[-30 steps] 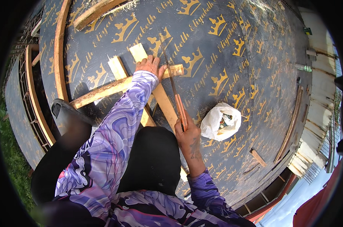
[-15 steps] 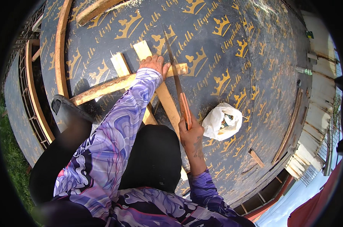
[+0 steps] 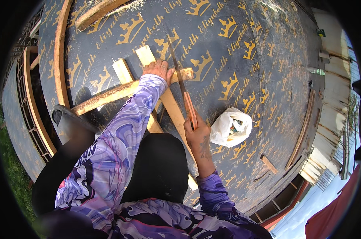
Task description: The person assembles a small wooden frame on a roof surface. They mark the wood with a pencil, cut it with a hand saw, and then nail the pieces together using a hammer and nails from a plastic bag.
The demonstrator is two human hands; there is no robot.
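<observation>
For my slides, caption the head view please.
The left hand rests on crossed wooden strips; the right hand holds a handsaw across one's end.

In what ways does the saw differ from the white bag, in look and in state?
The saw is long and narrow, while the bag is rounded. The saw has a dark blade and an orange-brown handle; the bag is white. The saw is gripped in the right hand; the bag stands open. Both are seen against the dark panel.
</observation>
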